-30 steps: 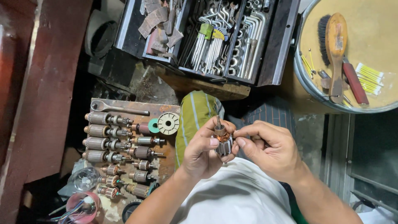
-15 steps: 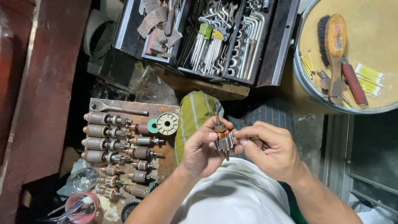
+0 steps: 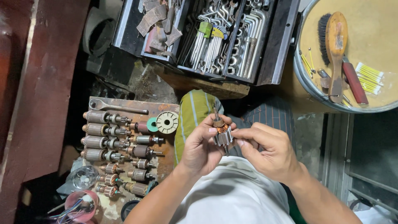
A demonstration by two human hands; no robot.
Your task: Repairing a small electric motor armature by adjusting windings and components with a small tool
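Both of my hands hold a small motor armature [image 3: 222,132] upright over my lap, its copper winding and toothed commutator showing between the fingers. My left hand [image 3: 203,147] grips it from the left with thumb and fingers around the body. Fingertips of my right hand [image 3: 267,149] pinch its lower right side. A thin shaft sticks up from the top of the armature.
A rusty board [image 3: 163,108] at the left carries several more armatures [image 3: 101,130] in rows, a spanner [image 3: 118,107] and a pale plastic spool [image 3: 167,122]. An open black toolbox [image 3: 275,45] with hex keys stands ahead. A round tray [image 3: 306,81] with a wooden brush [image 3: 336,45] is at the right.
The armature has been turned and shifted slightly in my fingers; both hands stay closed around it in about the same place.
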